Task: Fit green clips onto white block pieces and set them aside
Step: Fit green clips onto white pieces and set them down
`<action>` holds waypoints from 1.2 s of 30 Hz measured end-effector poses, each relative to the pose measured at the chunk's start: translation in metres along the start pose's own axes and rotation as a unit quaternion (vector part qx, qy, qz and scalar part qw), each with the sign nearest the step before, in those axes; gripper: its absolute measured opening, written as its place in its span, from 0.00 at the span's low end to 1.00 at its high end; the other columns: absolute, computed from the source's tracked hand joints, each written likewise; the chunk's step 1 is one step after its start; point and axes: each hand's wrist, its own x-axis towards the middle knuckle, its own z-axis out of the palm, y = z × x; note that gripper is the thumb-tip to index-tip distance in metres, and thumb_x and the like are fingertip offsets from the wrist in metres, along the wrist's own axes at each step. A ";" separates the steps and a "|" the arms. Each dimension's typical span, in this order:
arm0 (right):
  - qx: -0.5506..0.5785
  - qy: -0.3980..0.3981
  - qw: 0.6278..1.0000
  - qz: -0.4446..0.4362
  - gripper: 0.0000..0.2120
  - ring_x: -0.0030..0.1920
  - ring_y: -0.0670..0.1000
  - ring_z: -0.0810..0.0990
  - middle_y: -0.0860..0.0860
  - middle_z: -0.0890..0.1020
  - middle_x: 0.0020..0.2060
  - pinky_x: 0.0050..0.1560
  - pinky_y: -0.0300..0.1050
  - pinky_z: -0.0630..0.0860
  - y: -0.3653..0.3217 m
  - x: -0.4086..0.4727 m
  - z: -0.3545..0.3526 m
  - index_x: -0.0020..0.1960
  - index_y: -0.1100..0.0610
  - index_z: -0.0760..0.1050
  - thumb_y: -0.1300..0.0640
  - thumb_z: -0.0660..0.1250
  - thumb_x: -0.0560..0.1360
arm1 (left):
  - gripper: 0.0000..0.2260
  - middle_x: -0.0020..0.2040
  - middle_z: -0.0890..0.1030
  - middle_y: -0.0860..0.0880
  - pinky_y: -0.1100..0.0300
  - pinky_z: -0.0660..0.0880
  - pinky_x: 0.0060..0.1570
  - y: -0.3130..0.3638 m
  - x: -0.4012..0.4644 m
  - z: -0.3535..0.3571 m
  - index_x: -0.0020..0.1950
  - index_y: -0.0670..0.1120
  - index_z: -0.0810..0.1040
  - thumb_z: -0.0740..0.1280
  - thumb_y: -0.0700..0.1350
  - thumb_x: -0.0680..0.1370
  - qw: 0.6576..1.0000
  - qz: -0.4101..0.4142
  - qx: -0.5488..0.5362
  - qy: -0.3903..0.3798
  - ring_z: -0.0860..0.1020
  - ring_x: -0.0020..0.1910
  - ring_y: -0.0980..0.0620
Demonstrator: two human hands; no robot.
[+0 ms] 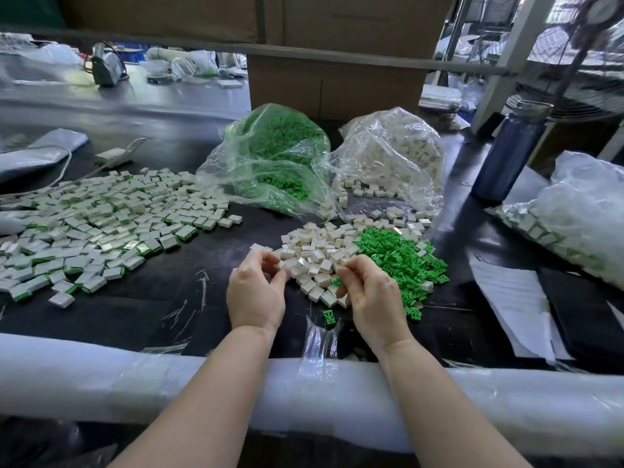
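Note:
A heap of loose white block pieces (317, 255) lies on the black table just beyond my hands. To its right spreads a pile of green clips (401, 255). My left hand (255, 292) has its fingers curled and pinches a white block (283, 265) at the heap's left edge. My right hand (371, 295) pinches a single green clip (336, 282) between thumb and fingers over the heap's near edge. One stray green clip (329, 316) lies on the table between my wrists. Finished blocks with green clips (101, 224) cover the table's left side.
A clear bag of green clips (270, 157) and a clear bag of white blocks (391, 153) stand behind the heaps. A dark blue bottle (506, 153), papers (513, 298) and another bag of blocks (574, 217) sit at the right. A white padded rail (135, 376) runs along the table's near edge.

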 end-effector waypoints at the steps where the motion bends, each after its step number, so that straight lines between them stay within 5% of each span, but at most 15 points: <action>1: 0.029 0.005 0.999 0.020 0.06 0.32 0.49 0.77 0.47 0.79 0.31 0.37 0.45 0.76 0.000 0.001 0.000 0.42 0.54 0.74 0.58 0.63 0.78 | 0.06 0.38 0.78 0.52 0.63 0.71 0.44 0.001 -0.001 0.000 0.44 0.48 0.76 0.71 0.42 0.73 0.999 0.014 -0.046 -0.018 0.77 0.43 0.50; 9: 0.146 0.008 0.987 0.066 0.09 0.39 0.44 0.79 0.50 0.81 0.37 0.42 0.32 0.75 0.001 0.004 0.000 0.45 0.54 0.75 0.67 0.70 0.71 | 0.11 0.43 0.81 0.49 0.64 0.76 0.45 0.003 -0.004 0.007 0.42 0.54 0.78 0.71 0.36 0.72 0.963 0.055 -0.165 -0.204 0.78 0.38 0.55; 13: 0.153 0.006 0.987 0.057 0.07 0.42 0.42 0.79 0.48 0.81 0.40 0.45 0.30 0.74 0.000 0.005 -0.002 0.46 0.57 0.79 0.68 0.68 0.73 | 0.12 0.41 0.81 0.49 0.54 0.78 0.50 0.004 -0.005 0.006 0.43 0.53 0.78 0.67 0.34 0.75 0.949 0.035 -0.203 -0.239 0.81 0.41 0.51; 17: 0.179 0.006 0.983 0.046 0.10 0.40 0.37 0.78 0.46 0.82 0.39 0.45 0.30 0.73 0.000 0.004 -0.004 0.45 0.55 0.80 0.68 0.66 0.74 | 0.11 0.47 0.79 0.46 0.56 0.78 0.50 0.006 -0.007 0.005 0.48 0.51 0.78 0.64 0.34 0.77 0.947 0.073 -0.194 -0.245 0.80 0.42 0.52; 23: 0.211 0.013 0.976 0.059 0.09 0.37 0.39 0.79 0.47 0.82 0.37 0.42 0.31 0.75 0.000 0.005 -0.004 0.42 0.55 0.79 0.69 0.69 0.72 | 0.05 0.37 0.80 0.50 0.66 0.78 0.40 0.007 -0.006 0.002 0.45 0.45 0.76 0.67 0.35 0.74 0.926 0.020 -0.262 -0.270 0.81 0.36 0.57; 30: 0.194 0.007 0.979 0.063 0.10 0.39 0.42 0.80 0.48 0.82 0.38 0.45 0.34 0.76 -0.001 0.005 -0.004 0.41 0.54 0.78 0.69 0.69 0.72 | 0.08 0.44 0.80 0.47 0.66 0.78 0.44 0.004 -0.004 0.003 0.49 0.47 0.78 0.64 0.34 0.76 0.919 0.018 -0.289 -0.269 0.82 0.41 0.56; 36: 0.201 0.005 0.977 0.069 0.10 0.37 0.39 0.79 0.48 0.82 0.37 0.43 0.33 0.76 -0.002 0.005 -0.004 0.40 0.55 0.78 0.70 0.69 0.71 | 0.07 0.38 0.81 0.50 0.68 0.76 0.39 0.001 -0.001 0.004 0.46 0.48 0.78 0.67 0.36 0.74 0.916 0.012 -0.317 -0.247 0.78 0.34 0.61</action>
